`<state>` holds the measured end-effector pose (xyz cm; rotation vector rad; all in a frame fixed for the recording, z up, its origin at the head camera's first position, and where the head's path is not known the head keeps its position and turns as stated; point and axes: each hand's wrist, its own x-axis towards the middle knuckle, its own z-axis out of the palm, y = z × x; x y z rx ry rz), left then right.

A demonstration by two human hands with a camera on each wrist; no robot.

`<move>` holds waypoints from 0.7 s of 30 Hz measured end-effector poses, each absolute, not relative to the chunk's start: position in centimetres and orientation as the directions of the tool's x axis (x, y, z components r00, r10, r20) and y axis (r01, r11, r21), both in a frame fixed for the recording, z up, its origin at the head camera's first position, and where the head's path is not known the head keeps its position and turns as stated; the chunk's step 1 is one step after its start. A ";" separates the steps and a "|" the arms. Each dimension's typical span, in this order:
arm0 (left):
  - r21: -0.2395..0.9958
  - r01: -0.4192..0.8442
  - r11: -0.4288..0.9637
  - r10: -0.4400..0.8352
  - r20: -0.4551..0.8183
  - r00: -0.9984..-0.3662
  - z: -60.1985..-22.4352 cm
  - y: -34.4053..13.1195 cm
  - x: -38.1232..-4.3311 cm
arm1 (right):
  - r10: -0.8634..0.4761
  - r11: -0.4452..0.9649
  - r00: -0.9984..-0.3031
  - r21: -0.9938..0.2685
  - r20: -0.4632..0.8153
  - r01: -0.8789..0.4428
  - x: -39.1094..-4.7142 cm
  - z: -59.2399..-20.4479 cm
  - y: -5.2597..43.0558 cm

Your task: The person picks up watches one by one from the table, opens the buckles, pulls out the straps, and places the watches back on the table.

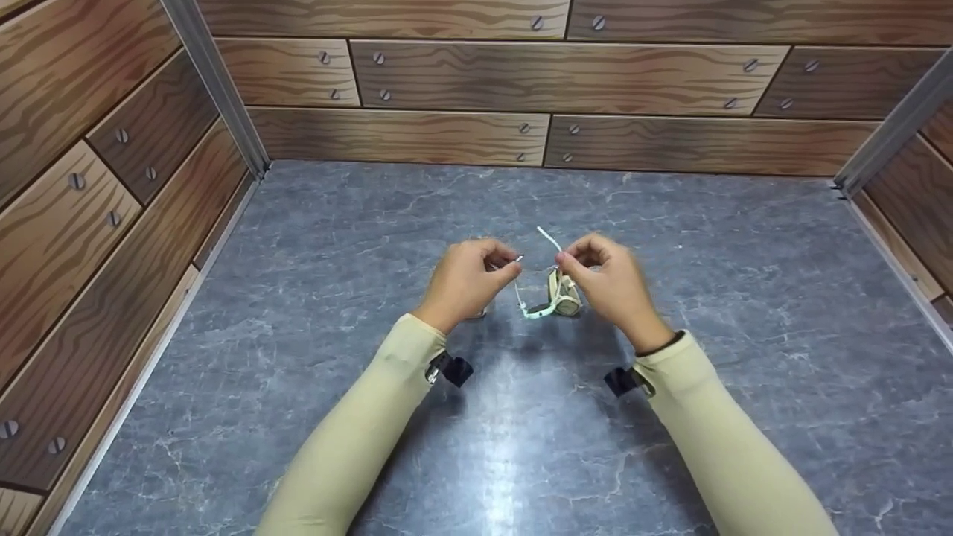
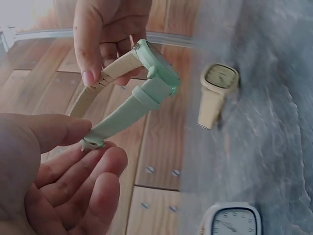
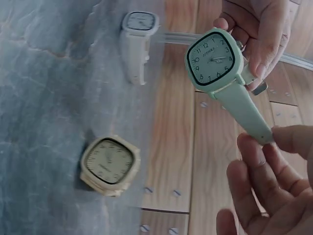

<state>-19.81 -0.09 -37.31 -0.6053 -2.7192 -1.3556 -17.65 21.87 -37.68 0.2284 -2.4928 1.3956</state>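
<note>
A mint-green wristwatch (image 1: 534, 311) hangs between the two hands above the table, its strap unfastened. My left hand (image 1: 470, 279) pinches the strap's buckle end between thumb and fingers. My right hand (image 1: 612, 281) pinches the other strap half near its holed tip, which sticks up past the fingers in the head view. Numbers and hands show on the square, round-cornered dial (image 3: 212, 59) in the right wrist view. From the left wrist view the watch case (image 2: 159, 66) appears side-on, and the strap's paler inner face is visible.
A beige watch (image 3: 110, 165) lies on the grey marbled table (image 1: 357, 417), close to the right hand. A white watch (image 3: 140, 22) lies near the left hand, mostly hidden in the head view. Wood-patterned panels (image 1: 447, 74) wall the back and sides.
</note>
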 end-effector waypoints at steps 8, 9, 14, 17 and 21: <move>0.601 0.362 0.713 0.383 0.098 -0.918 -38.6 0.3 -21.7 | -0.033 0.697 -0.973 -0.693 0.227 -0.185 -19.3 -39.6 20.9; 0.585 0.365 0.724 0.389 0.091 -0.917 -38.7 0.3 -21.9 | -0.044 0.711 -0.976 -0.680 0.211 -0.179 -19.5 -39.7 20.8; 0.537 0.364 0.761 0.391 0.069 -0.918 -39.3 0.7 -22.9 | -0.052 0.762 -0.986 -0.632 0.157 -0.140 -20.2 -40.3 20.6; 0.514 0.354 0.781 0.381 0.057 -0.923 -39.7 1.0 -23.3 | -0.035 0.787 -0.990 -0.606 0.140 -0.114 -20.7 -40.6 20.7; 0.489 0.338 0.804 0.355 0.061 -0.933 -40.3 1.4 -23.9 | -0.013 0.810 -0.992 -0.580 0.126 -0.085 -21.4 -41.0 20.6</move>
